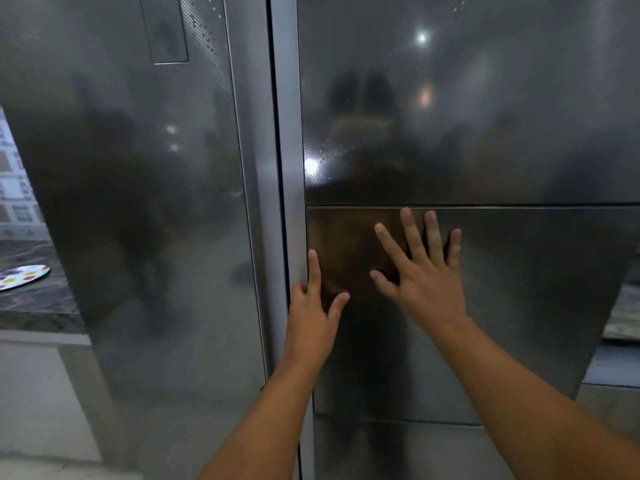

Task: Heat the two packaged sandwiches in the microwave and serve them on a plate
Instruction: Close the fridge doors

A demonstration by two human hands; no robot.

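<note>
I stand close to a tall steel fridge with a left door [145, 202] and a right door [485, 116]. A square door-in-door panel [536, 289] sits in the right door. My right hand [422, 271] lies flat on that panel, fingers spread. My left hand [311, 313] rests at the panel's left edge beside the door gap, index finger and thumb extended, holding nothing. A white plate with coloured dots [24, 275] sits on the dark counter at the far left. No sandwiches or microwave are in view.
A dark marble counter [34, 306] runs left of the fridge with a tiled wall [14, 188] behind it. Another counter edge [623, 317] shows at the right. A small display panel [166, 29] is set high in the left door.
</note>
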